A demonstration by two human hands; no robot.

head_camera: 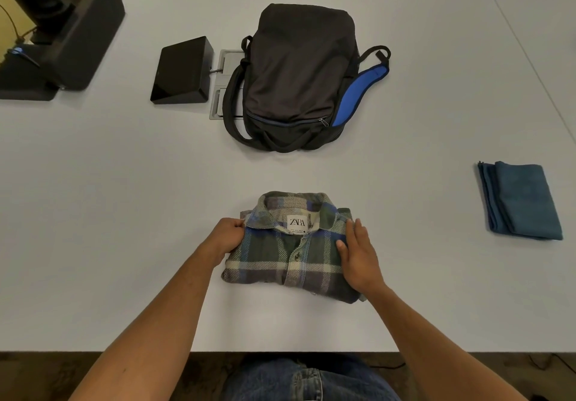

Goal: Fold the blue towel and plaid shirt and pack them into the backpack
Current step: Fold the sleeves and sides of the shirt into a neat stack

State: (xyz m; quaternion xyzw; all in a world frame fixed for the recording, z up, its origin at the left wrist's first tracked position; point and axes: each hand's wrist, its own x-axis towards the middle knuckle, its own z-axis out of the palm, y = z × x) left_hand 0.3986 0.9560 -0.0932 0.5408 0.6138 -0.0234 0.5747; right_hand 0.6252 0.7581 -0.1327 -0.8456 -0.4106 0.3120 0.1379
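From the head view, your landmark is the black fabric backpack [299, 79], lying flat toward the far middle of the pale grey bench [124, 198] with its blue-lined strap splayed to its right. Its blue-trimmed zipper along the near end looks closed, so nothing appears packed yet.

Nearer to you than the backpack, straight in line with it, lies the green, blue and cream plaid flannel shirt [290, 251]. It is already folded into a compact rectangle, collar and white label facing up. Your left hand [226, 237] has its fingers curled round the shirt's left edge just below the collar, gripping the cloth. Your right hand [358, 260] lies flat and open on the shirt's right side, fingers straight, pressing the fold down.

Well to the right of the backpack and a little nearer to you sits the dark blue towel [520, 201], folded into a neat layered oblong, untouched by either hand.

Left of the backpack stand a glossy black wedge-shaped box [180, 72] and, farther left, a black stand base [62, 45]; neither belongs to the job.

Judging by this, both folds are done or nearly so. What is left for you: open the zipper, then put the shirt and the towel inside.
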